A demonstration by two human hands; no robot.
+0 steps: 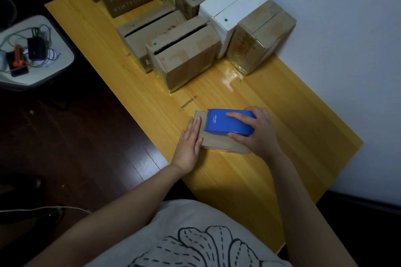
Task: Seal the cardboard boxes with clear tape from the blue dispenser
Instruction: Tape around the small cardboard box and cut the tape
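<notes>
A small flat cardboard box [219,142] lies on the yellow wooden table [271,128] near its left edge. The blue tape dispenser [225,124] sits on top of this box. My right hand [258,132] grips the dispenser from its right end, fingers over its top and thumb on its near side. My left hand [189,142] presses flat on the left end of the box, fingers straight, just left of the dispenser's mouth. Any clear tape on the box is too faint to make out.
Several cardboard boxes [184,54] and a white box [232,8] stand in rows at the far end of the table, some with open top slits. A grey stool [58,58] with cables and small devices stands left of the table. The wall runs along the right.
</notes>
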